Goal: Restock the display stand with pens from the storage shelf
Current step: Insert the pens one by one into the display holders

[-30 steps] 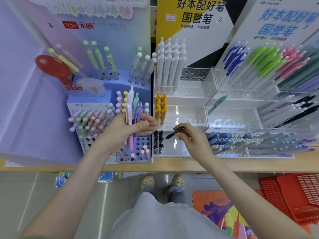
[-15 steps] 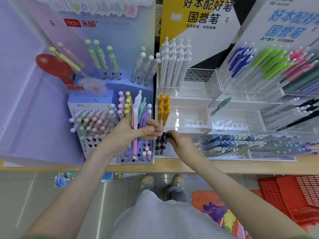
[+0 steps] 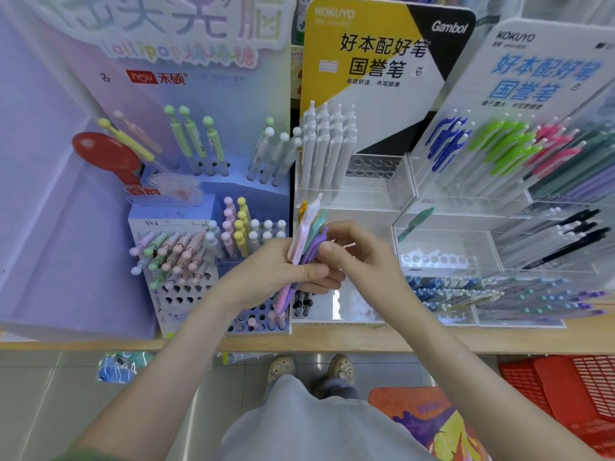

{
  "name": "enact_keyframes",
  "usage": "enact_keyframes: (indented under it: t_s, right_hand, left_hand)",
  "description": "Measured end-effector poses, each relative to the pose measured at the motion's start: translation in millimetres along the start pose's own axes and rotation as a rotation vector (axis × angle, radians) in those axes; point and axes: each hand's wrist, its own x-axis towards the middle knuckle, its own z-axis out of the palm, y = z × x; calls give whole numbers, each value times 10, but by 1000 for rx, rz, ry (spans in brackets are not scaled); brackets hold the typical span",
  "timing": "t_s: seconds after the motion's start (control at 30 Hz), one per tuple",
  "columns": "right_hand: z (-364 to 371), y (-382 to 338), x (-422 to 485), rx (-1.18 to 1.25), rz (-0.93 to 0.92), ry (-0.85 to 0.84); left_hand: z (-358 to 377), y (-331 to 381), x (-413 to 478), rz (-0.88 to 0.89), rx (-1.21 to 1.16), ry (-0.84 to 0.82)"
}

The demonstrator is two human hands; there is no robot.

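Pastel pens (image 3: 311, 227) sit clenched in the left hand (image 3: 273, 277) — the right hand (image 3: 362, 261) pinches their tops; best to draw one straight up, with the left grip firm.

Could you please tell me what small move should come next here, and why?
Probably draw one pen out of the pens that the left hand grips. The right hand has its fingers pinching the top of that bunch, and the clear stand behind shows empty holes.
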Motion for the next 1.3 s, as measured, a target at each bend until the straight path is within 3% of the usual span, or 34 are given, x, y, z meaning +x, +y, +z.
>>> enact_keyframes:
  t_s: [0.2, 0.47, 0.67, 0.9, 1.07, 1.3]
  right_hand:
    - [-267, -156, 39, 98, -39, 73]
    - [-1201, -345, -3, 252, -227, 399]
    - [-1687, 66, -121, -76, -83, 501]
    - [-2011, 386, -269, -408, -45, 712]
    - [-2221, 439, -268, -601, 17, 615]
    - [-2511, 312, -246, -715, -42, 348]
  left_hand:
    - [169, 211, 161, 49, 8, -22]
    - [364, 410, 456, 135, 15, 4]
    - [590, 367, 671, 137, 19, 5]
    - [803, 282, 833, 71, 12, -14]
    - [1016, 202, 1027, 14, 74, -136]
    - [1457, 148, 1192, 83, -36, -40]
